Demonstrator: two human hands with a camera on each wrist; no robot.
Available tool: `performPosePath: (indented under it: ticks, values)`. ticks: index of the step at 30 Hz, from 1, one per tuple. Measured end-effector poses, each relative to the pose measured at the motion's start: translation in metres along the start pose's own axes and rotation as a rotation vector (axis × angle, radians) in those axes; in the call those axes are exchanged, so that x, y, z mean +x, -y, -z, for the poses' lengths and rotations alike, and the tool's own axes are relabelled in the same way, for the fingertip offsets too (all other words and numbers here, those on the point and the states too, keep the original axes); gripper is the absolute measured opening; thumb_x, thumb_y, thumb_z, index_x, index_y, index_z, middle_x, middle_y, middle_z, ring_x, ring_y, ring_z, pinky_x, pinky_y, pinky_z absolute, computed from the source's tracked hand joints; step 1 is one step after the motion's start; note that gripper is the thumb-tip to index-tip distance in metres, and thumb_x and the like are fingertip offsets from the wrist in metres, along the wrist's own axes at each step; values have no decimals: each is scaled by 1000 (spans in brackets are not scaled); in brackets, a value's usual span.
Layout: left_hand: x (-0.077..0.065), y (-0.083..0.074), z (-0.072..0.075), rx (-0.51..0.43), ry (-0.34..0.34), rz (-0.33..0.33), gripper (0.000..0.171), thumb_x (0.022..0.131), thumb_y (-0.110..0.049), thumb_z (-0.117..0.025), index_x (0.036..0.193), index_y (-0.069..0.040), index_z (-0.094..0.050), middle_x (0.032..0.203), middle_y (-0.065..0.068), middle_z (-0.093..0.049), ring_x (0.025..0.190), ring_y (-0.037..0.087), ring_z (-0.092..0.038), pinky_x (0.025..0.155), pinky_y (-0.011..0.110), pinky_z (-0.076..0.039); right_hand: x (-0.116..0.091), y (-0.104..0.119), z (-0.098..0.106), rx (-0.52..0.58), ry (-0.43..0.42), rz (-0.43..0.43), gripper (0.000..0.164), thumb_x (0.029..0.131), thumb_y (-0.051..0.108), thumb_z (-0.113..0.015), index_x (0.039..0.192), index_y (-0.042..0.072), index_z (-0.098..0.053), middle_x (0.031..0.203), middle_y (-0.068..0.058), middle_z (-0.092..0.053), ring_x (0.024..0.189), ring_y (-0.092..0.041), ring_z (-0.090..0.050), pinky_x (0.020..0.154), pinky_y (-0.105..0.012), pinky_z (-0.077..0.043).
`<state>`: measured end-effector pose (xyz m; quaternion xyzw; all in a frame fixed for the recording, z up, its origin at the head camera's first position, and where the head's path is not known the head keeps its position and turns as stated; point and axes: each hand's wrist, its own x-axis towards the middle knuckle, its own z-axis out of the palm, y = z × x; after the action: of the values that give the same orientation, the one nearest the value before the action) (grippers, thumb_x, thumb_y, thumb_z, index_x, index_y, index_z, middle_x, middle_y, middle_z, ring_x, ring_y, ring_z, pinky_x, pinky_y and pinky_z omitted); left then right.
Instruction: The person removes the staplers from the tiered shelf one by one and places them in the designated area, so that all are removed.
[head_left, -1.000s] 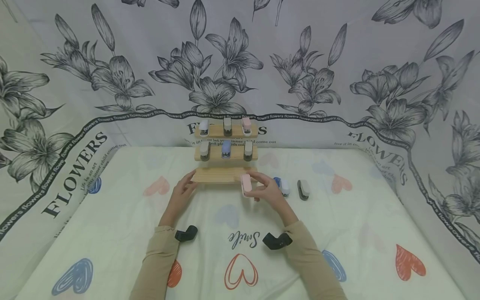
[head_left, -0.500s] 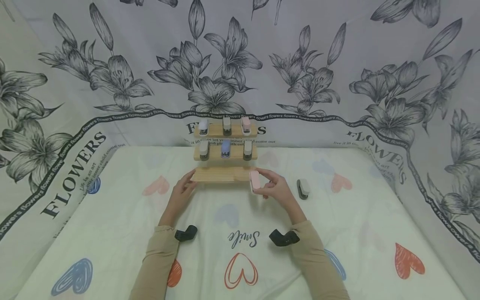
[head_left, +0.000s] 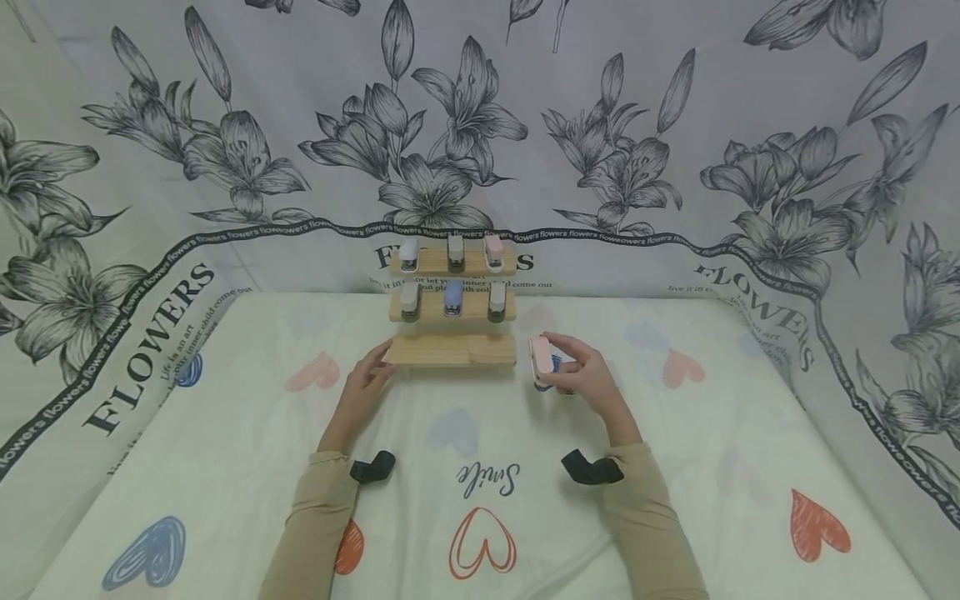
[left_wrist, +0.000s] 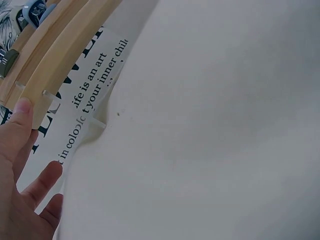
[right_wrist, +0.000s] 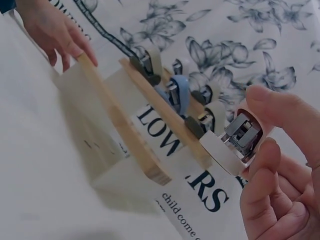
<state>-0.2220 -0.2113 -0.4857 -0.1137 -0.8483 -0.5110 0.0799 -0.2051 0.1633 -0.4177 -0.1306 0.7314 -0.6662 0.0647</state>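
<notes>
My right hand (head_left: pixel 588 379) pinches a small pink-and-white stapler (head_left: pixel 542 357) between thumb and fingers, off the right end of a three-step wooden display rack (head_left: pixel 450 350). The stapler's metal front faces the camera in the right wrist view. At the rack's left end, my left hand (head_left: pixel 365 385) holds the lowest board; its thumb (left_wrist: pixel 22 112) lies on the wood, and other fingers spread loosely below. The middle board carries a grey stapler (head_left: pixel 409 302), a blue stapler (head_left: pixel 453 298) and a cream stapler (head_left: pixel 497 302).
Along the top board stand a white stapler (head_left: pixel 408 254), a grey-green stapler (head_left: pixel 455 252) and a pink stapler (head_left: pixel 493 252). A pale cloth (head_left: pixel 420 550) printed with hearts covers the table. Behind the rack hangs a floral curtain (head_left: pixel 585 167).
My right hand has carried the pink stapler rightward, from in front of the lowest board to beyond its right end. It now hides the staplers lying on the right. My left hand stays put.
</notes>
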Motion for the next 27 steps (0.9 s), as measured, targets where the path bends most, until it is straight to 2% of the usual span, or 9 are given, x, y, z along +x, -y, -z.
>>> performPosePath:
  ticks: [3,5,10,13,17,21,27]
  values:
    - [-1,0,0,0,2,2,51,93,-34,-48,137,-14,-36,138,12,-36,109,28,-41,86,45,-35,-3,0,9,-16,-6,15,67,73,6,-74,133,7,-43,137,-7,-38,51,-25,-47,52,-34,-44]
    - [-1,0,0,-1,2,-2,51,93,-35,-48,137,-14,-36,138,11,-36,109,27,-41,86,45,-36,-5,0,16,-26,-8,23,66,74,7,-74,132,8,-43,137,-7,-38,52,-27,-47,54,-35,-44]
    - [-1,-2,0,2,-2,-11,50,93,-34,-48,137,-15,-36,137,12,-37,108,27,-42,85,45,-36,-8,-5,33,-60,-23,24,65,74,6,-73,132,10,-44,136,-7,-38,48,-16,-47,50,-34,-40]
    - [-1,-3,-1,11,-4,-13,50,93,-33,-48,137,-14,-37,137,13,-37,108,28,-42,85,45,-37,-10,-6,42,-86,-47,4,65,75,5,-72,133,11,-43,136,-8,-39,49,-19,-45,49,-37,-37]
    - [0,-3,-1,13,-8,-16,50,93,-33,-48,137,-13,-37,137,13,-37,108,28,-42,84,45,-38,-14,-7,53,-87,-70,-26,65,76,6,-71,134,11,-41,137,-9,-37,54,-25,-47,52,-36,-41]
    - [0,-4,-1,15,-5,-16,50,93,-33,-48,137,-12,-36,137,13,-36,109,29,-42,85,46,-38,-19,-8,65,-65,-89,-41,66,77,7,-70,135,8,-39,140,-10,-32,55,-19,-49,57,-30,-44]
    - [0,-4,0,16,-6,-13,50,93,-33,-48,137,-12,-37,137,13,-36,109,28,-42,84,46,-38,-25,-15,81,-73,-125,-46,65,78,8,-69,135,7,-38,141,-12,-30,52,-12,-47,61,-27,-42]
